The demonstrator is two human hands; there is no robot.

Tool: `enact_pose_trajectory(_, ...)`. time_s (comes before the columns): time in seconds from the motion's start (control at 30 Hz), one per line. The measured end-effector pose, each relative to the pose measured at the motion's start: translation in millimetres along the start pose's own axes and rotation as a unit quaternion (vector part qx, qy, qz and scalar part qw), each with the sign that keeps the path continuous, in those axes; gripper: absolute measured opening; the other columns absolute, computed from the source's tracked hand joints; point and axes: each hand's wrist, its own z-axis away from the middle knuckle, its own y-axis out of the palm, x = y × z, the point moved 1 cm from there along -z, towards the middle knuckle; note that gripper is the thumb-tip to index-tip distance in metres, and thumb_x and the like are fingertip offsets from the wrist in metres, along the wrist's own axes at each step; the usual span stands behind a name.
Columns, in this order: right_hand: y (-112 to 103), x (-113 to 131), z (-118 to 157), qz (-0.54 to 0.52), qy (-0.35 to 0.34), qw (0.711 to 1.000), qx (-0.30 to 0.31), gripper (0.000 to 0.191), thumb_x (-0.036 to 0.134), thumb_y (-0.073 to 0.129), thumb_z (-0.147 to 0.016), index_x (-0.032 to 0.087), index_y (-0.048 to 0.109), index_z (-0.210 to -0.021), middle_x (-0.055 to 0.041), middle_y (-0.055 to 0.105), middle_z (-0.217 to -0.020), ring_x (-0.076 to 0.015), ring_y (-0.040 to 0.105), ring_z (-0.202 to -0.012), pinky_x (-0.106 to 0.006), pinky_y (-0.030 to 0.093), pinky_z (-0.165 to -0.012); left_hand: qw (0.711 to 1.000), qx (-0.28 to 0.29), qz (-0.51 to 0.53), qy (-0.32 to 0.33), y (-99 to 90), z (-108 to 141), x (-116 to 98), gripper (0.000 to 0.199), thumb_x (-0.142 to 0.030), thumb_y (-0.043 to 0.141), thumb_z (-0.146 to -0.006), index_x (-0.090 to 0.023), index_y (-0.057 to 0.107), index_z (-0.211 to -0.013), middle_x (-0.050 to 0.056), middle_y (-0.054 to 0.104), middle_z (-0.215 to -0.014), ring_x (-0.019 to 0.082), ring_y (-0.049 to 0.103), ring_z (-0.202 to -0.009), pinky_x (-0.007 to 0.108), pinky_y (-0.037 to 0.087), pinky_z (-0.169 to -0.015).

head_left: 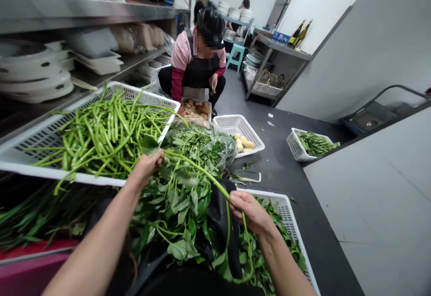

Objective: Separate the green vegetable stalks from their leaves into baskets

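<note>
A long green stem (199, 169) is stretched between my two hands above a heap of leafy greens (183, 204). My left hand (148, 166) pinches its upper end, where a blurred leaf hangs by the fingers. Closed around the stem's lower part, the fingers of my right hand (251, 210) hold it while thin leafy shoots droop below. Left of my left hand, a white basket (101, 179) bears a pile of bare stems (112, 127). Beside my right forearm, another white basket (293, 224) contains loose leaves (274, 215). A clear plastic bag (224, 145) lies around the far greens.
Ahead, a co-worker (202, 58) squats at a box of brown tubers (196, 108). A white basket (251, 130) with several peeled potatoes (244, 143) is nearby. A basket of greens (299, 150) stands by the right wall. Metal shelves (87, 15) with dishes line the left.
</note>
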Motion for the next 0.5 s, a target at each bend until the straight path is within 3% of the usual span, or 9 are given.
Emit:
enact_pose_trajectory(0.07, -2.6, -4.6, 1.6, -0.042, 0.009, 0.999, -0.025, 0.047, 0.059, 0.064, -0.066, 0.018, 0.041, -0.057, 0.0098, 0.032, -0.038, -0.0028, 0.021, -0.034, -0.019, 0.013, -0.036, 0.999, 0.046, -0.009, -0.008, 2.9, 6.9, -1.1, 0.033, -0.049, 0.056, -0.068, -0.02, 0.046, -0.056, -0.005, 0.042, -0.05, 0.01, 0.037, -0.047, 0.022, 0.028, -0.045)
enact_pose_trajectory(0.2, 10.6, -12.8, -18.4, -0.083, -0.011, 0.995, -0.057, 0.049, 0.061, 0.067, -0.061, 0.017, 0.045, -0.059, 0.0089, 0.037, -0.038, -0.0026, 0.025, -0.033, -0.019, 0.015, -0.035, 0.962, 0.27, -0.042, -0.024, 55.3, 37.6, 2.4, 0.038, -0.052, 0.051, -0.072, -0.017, 0.059, -0.083, -0.001, 0.057, -0.069, 0.012, 0.049, -0.056, 0.022, 0.033, -0.046)
enact_pose_trajectory(0.27, 17.8, -15.1, -26.6, -0.091, -0.015, 0.994, -0.061, 0.05, 0.062, 0.067, -0.059, 0.017, 0.046, -0.058, 0.008, 0.04, -0.038, -0.0025, 0.027, -0.033, -0.018, 0.016, -0.034, 0.945, 0.32, -0.068, 0.005, 75.2, 47.8, 7.4, 0.038, -0.05, 0.045, -0.076, -0.016, 0.06, -0.083, -0.002, 0.055, -0.066, 0.012, 0.048, -0.056, 0.022, 0.035, -0.048)
enact_pose_trajectory(0.33, 20.8, -16.0, -27.7, -0.1, 0.001, 0.994, -0.046, 0.05, 0.061, 0.069, -0.058, 0.017, 0.045, -0.057, 0.0086, 0.039, -0.037, -0.002, 0.026, -0.032, -0.018, 0.015, -0.034, 0.952, 0.279, -0.123, 0.04, 75.9, 44.9, 15.2, 0.037, -0.048, 0.039, -0.079, -0.017, 0.059, -0.071, -0.002, 0.051, -0.059, 0.013, 0.048, -0.057, 0.023, 0.038, -0.054)
enact_pose_trajectory(0.43, 17.4, -16.2, -21.7, -0.136, 0.034, 0.99, -0.016, 0.048, 0.058, 0.071, -0.057, 0.017, 0.045, -0.058, 0.0105, 0.035, -0.035, -0.0012, 0.021, -0.03, -0.018, 0.013, -0.033, 0.965, 0.103, -0.24, 0.018, 46.9, 24.6, 31.3, 0.039, -0.045, 0.032, -0.079, -0.019, 0.058, -0.067, 0.002, 0.06, -0.068, 0.019, 0.057, -0.073, 0.028, 0.044, -0.067)
enact_pose_trajectory(0.5, 14.0, -17.5, -19.5, -0.155, 0.039, 0.987, -0.024, 0.048, 0.057, 0.071, -0.057, 0.017, 0.046, -0.06, 0.0105, 0.036, -0.036, -0.0013, 0.021, -0.03, -0.017, 0.013, -0.033, 0.957, 0.049, -0.285, -0.016, 27.2, 14.8, 41.4, 0.038, -0.045, 0.037, -0.076, -0.017, 0.063, -0.079, 0.01, 0.066, -0.086, 0.027, 0.059, -0.089, 0.036, 0.044, -0.079)
